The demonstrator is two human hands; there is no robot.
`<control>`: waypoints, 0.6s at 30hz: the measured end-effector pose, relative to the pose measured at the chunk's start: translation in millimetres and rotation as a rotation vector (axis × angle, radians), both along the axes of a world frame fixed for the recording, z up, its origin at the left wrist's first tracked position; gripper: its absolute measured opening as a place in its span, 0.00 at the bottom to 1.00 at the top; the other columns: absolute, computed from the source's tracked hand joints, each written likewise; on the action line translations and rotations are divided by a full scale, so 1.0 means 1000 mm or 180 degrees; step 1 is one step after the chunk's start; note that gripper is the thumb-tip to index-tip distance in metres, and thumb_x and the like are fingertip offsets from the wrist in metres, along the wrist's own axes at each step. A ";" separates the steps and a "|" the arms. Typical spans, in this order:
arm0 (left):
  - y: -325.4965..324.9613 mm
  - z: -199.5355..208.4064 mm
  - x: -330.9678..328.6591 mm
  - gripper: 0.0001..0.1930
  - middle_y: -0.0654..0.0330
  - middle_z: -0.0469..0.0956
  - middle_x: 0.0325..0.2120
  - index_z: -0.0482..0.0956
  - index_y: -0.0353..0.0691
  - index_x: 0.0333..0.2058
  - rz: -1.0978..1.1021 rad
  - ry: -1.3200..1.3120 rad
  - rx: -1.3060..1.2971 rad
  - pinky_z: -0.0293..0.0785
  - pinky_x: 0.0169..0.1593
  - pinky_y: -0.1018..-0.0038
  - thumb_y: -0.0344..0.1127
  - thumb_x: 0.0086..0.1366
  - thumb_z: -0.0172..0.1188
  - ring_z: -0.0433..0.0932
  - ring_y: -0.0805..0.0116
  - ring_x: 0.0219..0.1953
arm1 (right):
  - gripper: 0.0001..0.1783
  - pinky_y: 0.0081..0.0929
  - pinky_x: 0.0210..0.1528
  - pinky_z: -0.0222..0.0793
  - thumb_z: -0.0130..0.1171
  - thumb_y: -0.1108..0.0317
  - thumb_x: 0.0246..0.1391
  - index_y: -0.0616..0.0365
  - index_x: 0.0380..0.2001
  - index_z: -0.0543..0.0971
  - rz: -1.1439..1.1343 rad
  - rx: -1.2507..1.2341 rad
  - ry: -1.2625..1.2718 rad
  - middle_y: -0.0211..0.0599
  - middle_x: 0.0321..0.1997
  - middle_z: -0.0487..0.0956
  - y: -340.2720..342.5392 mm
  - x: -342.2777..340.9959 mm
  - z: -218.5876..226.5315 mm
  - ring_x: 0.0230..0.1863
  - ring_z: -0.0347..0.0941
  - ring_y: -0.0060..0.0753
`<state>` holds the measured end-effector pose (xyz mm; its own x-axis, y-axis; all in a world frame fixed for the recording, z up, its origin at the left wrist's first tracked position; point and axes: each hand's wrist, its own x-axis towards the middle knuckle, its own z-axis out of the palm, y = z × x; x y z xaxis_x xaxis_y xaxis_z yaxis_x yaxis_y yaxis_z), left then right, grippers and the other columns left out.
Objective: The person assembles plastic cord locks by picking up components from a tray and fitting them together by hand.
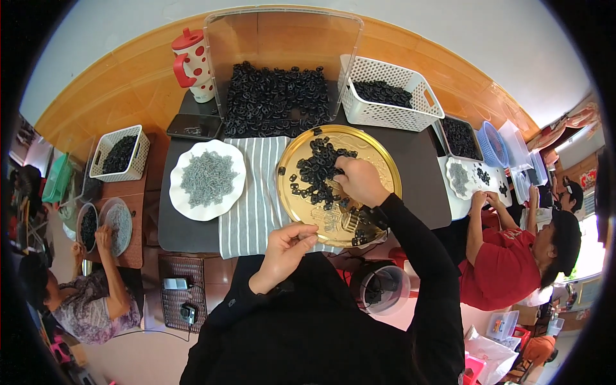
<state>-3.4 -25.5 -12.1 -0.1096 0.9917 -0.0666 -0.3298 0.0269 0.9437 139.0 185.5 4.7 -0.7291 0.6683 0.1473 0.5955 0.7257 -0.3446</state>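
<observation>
Black plastic rings [314, 168] are lying heaped on the gold round tray [378, 160], where the right hand [360, 181] is pinching into them with fingers nearly closed. Left hand [287, 247] is hovering at the tray's near rim, fingers curled loosely; whether it is holding anything is unclear. Just left, a striped cloth [251, 192] and a white plate [208, 179] of grey pieces are lying.

Your right hand [360, 181]: fingertips buried among the small black plastic rings [316, 168]; grip unreadable. Your left hand [287, 247]: curled fingers conceal any contents. Round gold metal tray [296, 208]: near rim covered by your sleeve. Grey pieces on the white scalloped plate [186, 199]: too small to identify.
</observation>
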 end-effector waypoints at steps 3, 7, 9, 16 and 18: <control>0.000 -0.003 0.001 0.11 0.64 0.75 0.30 0.77 0.31 0.44 0.0020 0.0098 0.0096 0.65 0.31 0.84 0.23 0.62 0.58 0.69 0.83 0.28 | 0.07 0.45 0.34 0.68 0.58 0.70 0.45 0.62 0.27 0.73 0.0212 0.0031 -0.0193 0.49 0.28 0.75 -0.005 0.000 0.002 0.32 0.74 0.54; -0.002 -0.006 -0.003 0.11 0.64 0.75 0.30 0.77 0.30 0.44 0.0052 0.0228 0.0027 0.64 0.29 0.85 0.24 0.62 0.58 0.68 0.84 0.27 | 0.07 0.45 0.34 0.68 0.57 0.70 0.44 0.61 0.28 0.74 0.0321 -0.0070 -0.0001 0.47 0.28 0.75 -0.012 0.014 0.004 0.32 0.73 0.53; -0.001 -0.002 -0.003 0.11 0.65 0.76 0.31 0.77 0.31 0.44 0.0141 0.0211 0.0071 0.63 0.29 0.86 0.25 0.62 0.58 0.68 0.85 0.27 | 0.07 0.41 0.32 0.68 0.58 0.73 0.44 0.61 0.29 0.75 0.0551 -0.0558 0.0624 0.45 0.27 0.74 -0.025 0.019 0.015 0.29 0.73 0.51; 0.011 0.008 0.012 0.13 0.62 0.79 0.30 0.77 0.32 0.46 0.0308 -0.0509 0.0048 0.70 0.32 0.84 0.26 0.63 0.57 0.73 0.80 0.30 | 0.08 0.32 0.28 0.67 0.58 0.79 0.43 0.62 0.31 0.76 0.0649 -0.0797 0.1668 0.43 0.27 0.72 -0.106 0.026 0.023 0.27 0.71 0.44; 0.013 0.001 0.011 0.13 0.60 0.79 0.31 0.77 0.31 0.46 0.0011 -0.0515 0.0147 0.71 0.33 0.83 0.25 0.63 0.57 0.75 0.78 0.31 | 0.09 0.31 0.28 0.67 0.58 0.81 0.42 0.63 0.31 0.76 0.0642 -0.0595 0.1843 0.43 0.27 0.72 -0.114 0.026 0.019 0.27 0.72 0.44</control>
